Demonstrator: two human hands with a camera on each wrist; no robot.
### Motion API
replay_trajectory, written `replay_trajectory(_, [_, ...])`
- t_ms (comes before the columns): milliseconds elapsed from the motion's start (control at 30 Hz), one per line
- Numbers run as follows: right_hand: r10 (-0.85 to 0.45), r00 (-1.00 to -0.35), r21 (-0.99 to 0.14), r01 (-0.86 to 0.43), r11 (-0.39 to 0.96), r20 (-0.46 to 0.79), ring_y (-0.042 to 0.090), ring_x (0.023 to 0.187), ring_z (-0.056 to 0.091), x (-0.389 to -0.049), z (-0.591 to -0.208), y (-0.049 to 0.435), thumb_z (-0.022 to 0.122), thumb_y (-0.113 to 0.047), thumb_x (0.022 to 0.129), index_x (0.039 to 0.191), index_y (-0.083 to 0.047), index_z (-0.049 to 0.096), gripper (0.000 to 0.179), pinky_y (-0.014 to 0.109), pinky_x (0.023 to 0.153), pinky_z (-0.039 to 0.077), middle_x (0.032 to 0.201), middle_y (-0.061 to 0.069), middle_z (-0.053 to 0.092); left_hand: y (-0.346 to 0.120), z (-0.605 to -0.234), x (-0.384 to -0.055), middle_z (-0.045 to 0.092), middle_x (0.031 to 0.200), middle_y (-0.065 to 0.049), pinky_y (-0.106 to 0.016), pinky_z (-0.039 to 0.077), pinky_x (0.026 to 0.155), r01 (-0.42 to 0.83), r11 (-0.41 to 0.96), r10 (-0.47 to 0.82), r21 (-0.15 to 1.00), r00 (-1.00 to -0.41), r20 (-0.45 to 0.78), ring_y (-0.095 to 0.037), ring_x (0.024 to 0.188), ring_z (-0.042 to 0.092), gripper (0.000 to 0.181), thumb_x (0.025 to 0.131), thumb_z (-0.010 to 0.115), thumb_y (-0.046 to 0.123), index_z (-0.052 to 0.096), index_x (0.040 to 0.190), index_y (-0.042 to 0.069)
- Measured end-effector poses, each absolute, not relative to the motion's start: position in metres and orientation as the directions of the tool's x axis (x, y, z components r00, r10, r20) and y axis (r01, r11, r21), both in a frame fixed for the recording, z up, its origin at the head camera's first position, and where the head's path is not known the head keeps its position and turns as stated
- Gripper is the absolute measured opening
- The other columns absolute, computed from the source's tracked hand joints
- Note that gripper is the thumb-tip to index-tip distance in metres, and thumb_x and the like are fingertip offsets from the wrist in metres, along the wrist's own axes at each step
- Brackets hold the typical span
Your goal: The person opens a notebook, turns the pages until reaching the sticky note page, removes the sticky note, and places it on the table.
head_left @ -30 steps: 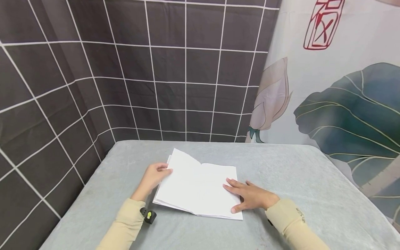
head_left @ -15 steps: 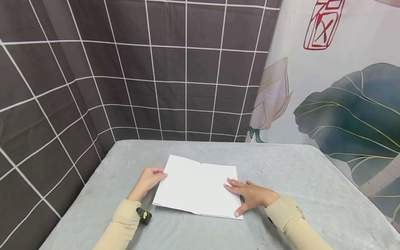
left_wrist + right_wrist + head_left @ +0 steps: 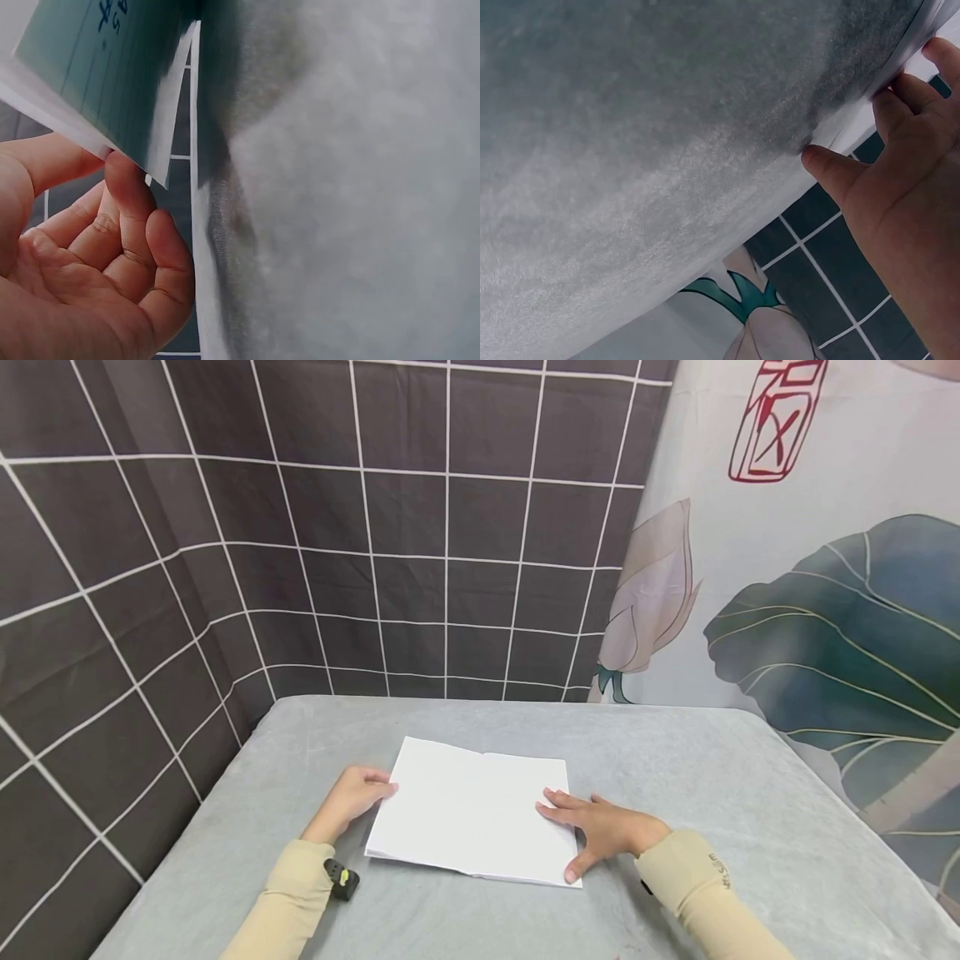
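Note:
A notebook (image 3: 472,814) lies open on the grey table, its two white pages spread flat and blank. At its left edge my left hand (image 3: 352,797) pinches the pages and cover between thumb and fingers. In the left wrist view, a green lined cover (image 3: 97,67) with dark handwriting shows, the left hand's (image 3: 90,247) fingertips right at its edge and some sheets slightly fanned. My right hand (image 3: 603,831) rests with spread fingers on the right page's outer edge. The right wrist view has the right hand (image 3: 907,165) at the notebook's edge, fingers straight.
The table (image 3: 675,760) is covered with grey cloth. Behind and to the left hangs a dark curtain (image 3: 405,568) with a white grid. A white curtain (image 3: 675,652) with lotus prints hangs at the right.
The left page, raised and tilted earlier, has come down flat over the sheets beneath. My left hand has moved slightly left and nearer with its edge. The right hand has hardly moved.

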State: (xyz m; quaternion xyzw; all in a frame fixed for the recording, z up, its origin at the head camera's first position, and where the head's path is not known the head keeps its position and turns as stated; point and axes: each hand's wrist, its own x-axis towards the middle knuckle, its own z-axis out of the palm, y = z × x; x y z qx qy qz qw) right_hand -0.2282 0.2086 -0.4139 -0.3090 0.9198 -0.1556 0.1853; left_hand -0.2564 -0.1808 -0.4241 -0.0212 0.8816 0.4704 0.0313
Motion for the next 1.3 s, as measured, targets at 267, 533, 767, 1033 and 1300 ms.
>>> replay_trajectory(267, [-0.629, -0.742, -0.403, -0.515, 0.756, -0.231, 0.036, 0.145, 0.023, -0.2275, -0.4146, 0.2089, 0.08, -0.049, 0.064, 0.149, -0.009, 0.034, 0.105, 0.067, 0.109, 0.017, 0.158, 0.017, 0.022, -0.182, -0.4264, -0.2588, 0.068, 0.102, -0.017, -0.041, 0.051, 0.082, -0.088, 0.569, -0.004, 0.818, -0.995, -0.104, -0.024, 0.091, 0.063, 0.032, 0.085, 0.067, 0.017, 0.067, 0.107, -0.006])
replay_trajectory(533, [-0.625, -0.739, -0.391, -0.514, 0.764, -0.252, 0.036, 0.145, 0.023, -0.2262, -0.412, 0.2081, 0.082, -0.048, 0.063, 0.149, -0.01, 0.033, 0.107, 0.067, 0.109, 0.016, 0.159, 0.016, 0.021, -0.1821, -0.4245, -0.2572, 0.069, 0.099, -0.017, -0.041, 0.052, 0.079, -0.059, 0.579, 0.021, 0.813, -0.996, -0.087, -0.022, 0.087, 0.063, 0.032, 0.085, 0.067, 0.015, 0.067, 0.106, -0.008])
replay_trajectory(767, [-0.597, -0.746, -0.375, -0.484, 0.79, -0.295, 0.032, 0.146, 0.023, -0.226, -0.4098, 0.2061, 0.085, -0.046, 0.061, 0.15, -0.014, 0.031, 0.11, 0.065, 0.111, 0.014, 0.16, 0.011, 0.019, -0.1823, -0.4252, -0.258, 0.069, 0.097, -0.016, -0.039, 0.051, 0.076, -0.059, 0.584, 0.02, 0.81, -0.996, -0.087, -0.02, 0.084, 0.062, 0.031, 0.085, 0.067, 0.015, 0.067, 0.106, -0.008])
replay_trajectory(1033, [-0.597, -0.747, -0.37, -0.487, 0.791, -0.294, 0.031, 0.145, 0.024, -0.2258, -0.4076, 0.2044, 0.084, -0.044, 0.065, 0.15, -0.014, 0.033, 0.104, 0.065, 0.111, 0.014, 0.16, 0.011, 0.02, -0.1841, -0.4258, -0.2588, 0.068, 0.097, -0.016, -0.04, 0.051, 0.078, -0.068, 0.586, 0.02, 0.808, -0.995, -0.098, -0.02, 0.084, 0.062, 0.032, 0.086, 0.067, 0.016, 0.066, 0.107, -0.008])
replay_trajectory(1300, [-0.609, -0.742, -0.387, -0.493, 0.779, -0.28, 0.033, 0.145, 0.023, -0.2259, -0.4079, 0.2061, 0.081, -0.046, 0.069, 0.149, -0.013, 0.034, 0.099, 0.065, 0.111, 0.014, 0.159, 0.013, 0.021, -0.1858, -0.4295, -0.2596, 0.07, 0.092, -0.014, -0.026, 0.05, 0.067, -0.042, 0.52, 0.045, 0.853, -0.996, -0.077, -0.013, 0.073, 0.062, 0.027, 0.086, 0.064, 0.011, 0.068, 0.104, -0.009])
